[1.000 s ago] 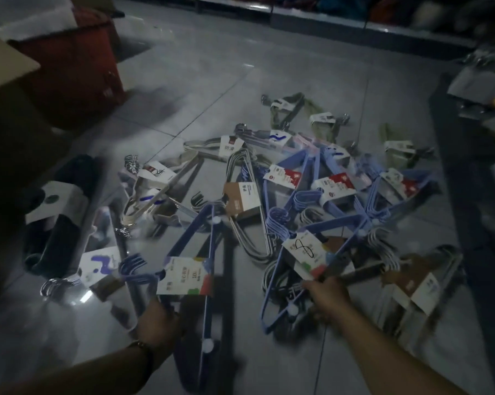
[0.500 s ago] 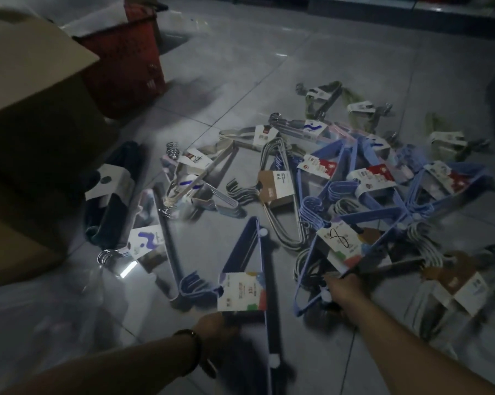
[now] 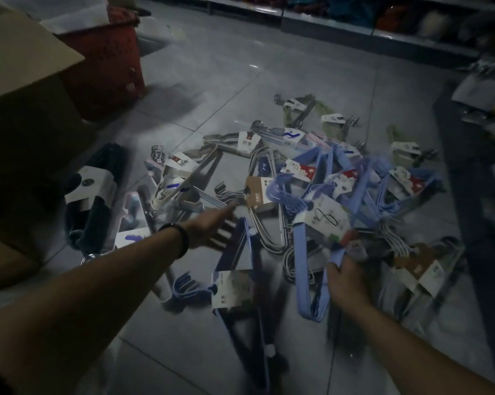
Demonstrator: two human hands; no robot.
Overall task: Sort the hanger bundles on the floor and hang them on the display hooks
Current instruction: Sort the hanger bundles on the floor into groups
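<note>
Its grip clamped on the near end of a white-labelled light-blue plastic hanger bundle [image 3: 302,266], the right hand [image 3: 344,277] tilts it off the pile on the grey tiled floor [image 3: 269,81], likely to sort by colour, while the left hand [image 3: 212,226] reaches, fingers apart and empty, toward a brown-carded grey wire bundle [image 3: 259,193].

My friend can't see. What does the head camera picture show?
A person's right hand grips a light blue hanger bundle by a messy pile of labelled hanger bundles on a dim tiled floor. The left hand, fingers spread, reaches over a dark blue bundle.
</note>
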